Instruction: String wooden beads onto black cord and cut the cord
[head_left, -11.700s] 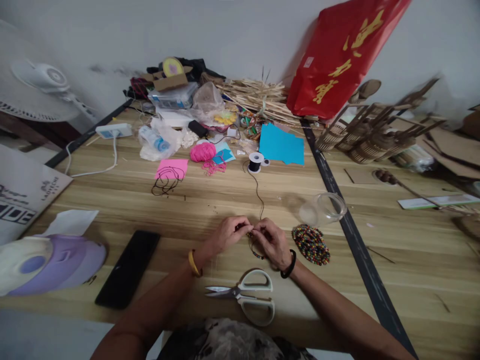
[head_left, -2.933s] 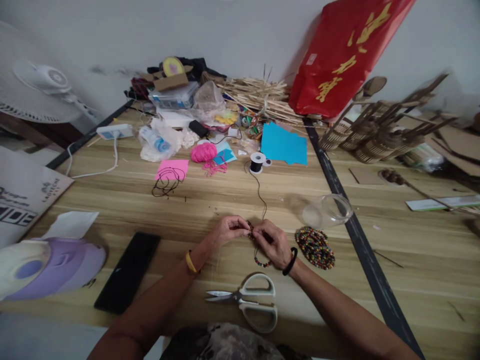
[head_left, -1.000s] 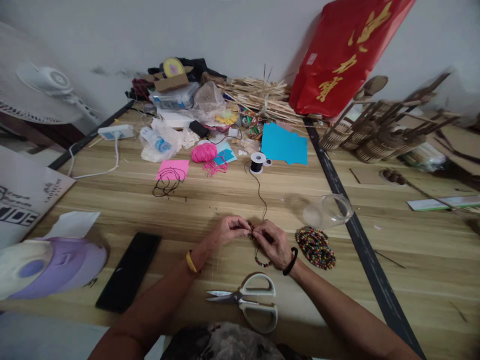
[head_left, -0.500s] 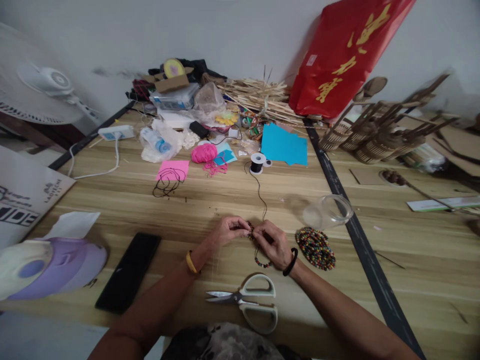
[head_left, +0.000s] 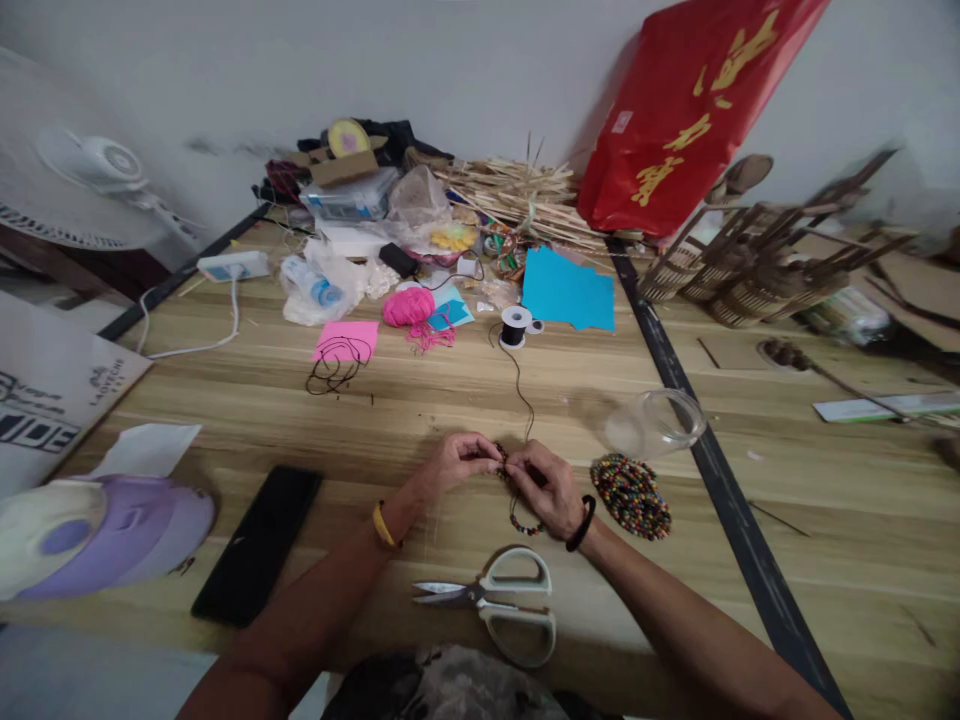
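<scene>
Between my two hands is a string of small multicoloured beads on dark cord, its lower end curving onto the table below my right hand. My left hand pinches the beaded part with thumb and forefinger. Close against it, my right hand is closed at the fingertips on the same string. A black cord runs from a white-flanged spool down to my hands. Right of my right hand lies a coiled heap of beads. Scissors with pale handles rest, blades parted, just below.
A clear plastic jar lies on its side beyond the beads. A black phone is at the left. Farther back are pink yarn, blue sheets and a pink paper with loose cord. Bamboo pieces stand far right.
</scene>
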